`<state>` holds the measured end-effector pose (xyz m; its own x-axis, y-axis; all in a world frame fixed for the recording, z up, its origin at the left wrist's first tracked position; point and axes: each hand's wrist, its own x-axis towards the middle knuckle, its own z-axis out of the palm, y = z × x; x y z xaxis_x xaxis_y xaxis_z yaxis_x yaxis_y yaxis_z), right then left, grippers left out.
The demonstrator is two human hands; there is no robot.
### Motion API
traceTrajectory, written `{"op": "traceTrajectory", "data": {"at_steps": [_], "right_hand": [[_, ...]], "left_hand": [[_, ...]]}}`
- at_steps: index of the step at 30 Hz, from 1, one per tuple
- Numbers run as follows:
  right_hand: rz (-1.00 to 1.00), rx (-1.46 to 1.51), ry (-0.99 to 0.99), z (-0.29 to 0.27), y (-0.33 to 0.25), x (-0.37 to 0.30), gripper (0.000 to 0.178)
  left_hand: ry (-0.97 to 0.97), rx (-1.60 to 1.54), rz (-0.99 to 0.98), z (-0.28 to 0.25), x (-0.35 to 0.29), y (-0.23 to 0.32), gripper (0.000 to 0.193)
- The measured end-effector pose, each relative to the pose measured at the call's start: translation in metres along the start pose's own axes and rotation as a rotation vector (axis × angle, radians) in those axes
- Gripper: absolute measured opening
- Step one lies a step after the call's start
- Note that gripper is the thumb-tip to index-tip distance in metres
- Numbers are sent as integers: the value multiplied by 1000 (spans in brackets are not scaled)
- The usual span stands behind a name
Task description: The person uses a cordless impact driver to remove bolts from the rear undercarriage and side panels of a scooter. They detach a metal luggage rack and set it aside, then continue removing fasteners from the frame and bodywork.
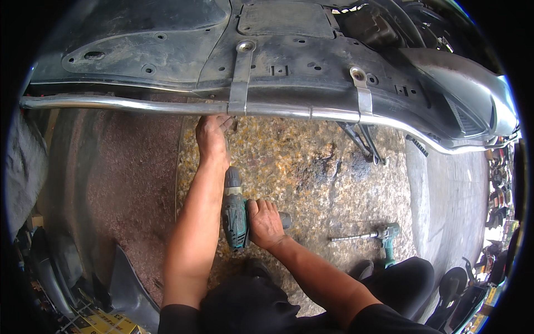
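My right hand point(265, 224) is wrapped round the handle of a teal and black cordless drill point(236, 220), whose chuck faces away from me. Ahead of the chuck, my left hand point(211, 138) reaches up to the chrome tube point(278, 111), its fingers curled in just below a flat metal bracket point(240, 83). What those fingers pinch is hidden by the hand and the tube. The tube runs along the lower edge of a vehicle's dark plastic floor panel point(167, 33), and a second bracket point(362, 97) joins it further right.
A second teal power drill point(388, 235) with a long bit lies on the speckled ground at the right. Black stand legs point(364, 146) show below the tube. Dark curved panels point(130, 284) stand at the lower left, beside yellow boxes point(108, 324).
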<state>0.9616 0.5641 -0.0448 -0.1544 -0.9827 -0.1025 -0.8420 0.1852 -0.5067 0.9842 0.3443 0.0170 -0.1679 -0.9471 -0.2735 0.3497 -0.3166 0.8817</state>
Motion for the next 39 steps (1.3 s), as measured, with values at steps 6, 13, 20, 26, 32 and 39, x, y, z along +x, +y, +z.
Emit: {"op": "traceTrajectory", "data": {"at_steps": [6,13,20,26,32,39], "right_hand": [[123,-94,-291,6,4,-7,31],[113,-116,-476,-1,16,-35,37],[119,-120,-500,-8,40,-47,37],[64,-202,-504,-9,61,-47,38],[-139,-171,-259,-9,82,-53,37],[0,389,-217,-72,64,-43,68]], "left_hand": [[27,-639,-178,39,4,-6,54],[-50,-978,-93,64,43,-24,58],[-196,-1008,23,51,42,-43,51],[52,-615,218,48,36,-26,51],[296,-341,224,30,20,-22,54],[121,-254,235,6,5,-4,64]]}}
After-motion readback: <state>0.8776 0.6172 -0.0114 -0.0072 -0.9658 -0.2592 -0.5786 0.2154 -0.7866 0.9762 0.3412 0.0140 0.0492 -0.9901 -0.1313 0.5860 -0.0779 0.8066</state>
